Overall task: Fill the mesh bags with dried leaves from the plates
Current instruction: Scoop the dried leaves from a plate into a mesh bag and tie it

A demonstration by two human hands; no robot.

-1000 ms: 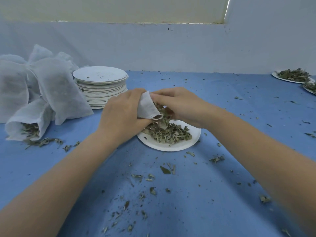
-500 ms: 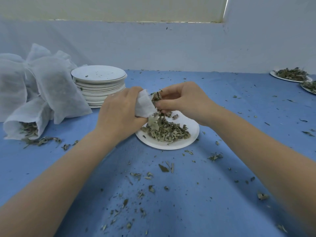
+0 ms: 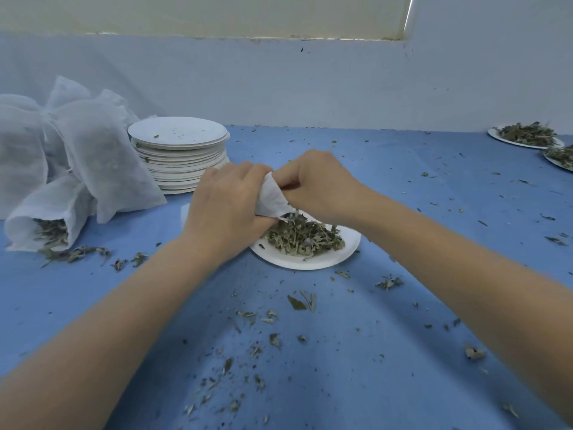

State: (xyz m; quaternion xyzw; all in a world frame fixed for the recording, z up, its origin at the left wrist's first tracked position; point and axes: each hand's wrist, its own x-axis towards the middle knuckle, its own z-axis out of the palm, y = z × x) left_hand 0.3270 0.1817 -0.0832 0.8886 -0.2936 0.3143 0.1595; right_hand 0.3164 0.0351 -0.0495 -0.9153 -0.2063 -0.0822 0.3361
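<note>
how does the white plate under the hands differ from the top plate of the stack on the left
The round white paper plate under the hands carries a heap of dried green leaves; the top plate of the white stack holds only a few crumbs. The first lies alone on the blue cloth, the second sits raised on many plates. The first is partly hidden by the hands, the second is in full view. Both are round and white.

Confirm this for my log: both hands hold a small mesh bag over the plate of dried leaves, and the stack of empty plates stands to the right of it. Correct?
Not quite. In the head view the stack of empty plates stands to the left of the plate of dried leaves, beside the filled bags. The rest holds: left hand and right hand hold the small mesh bag over that plate.
</note>
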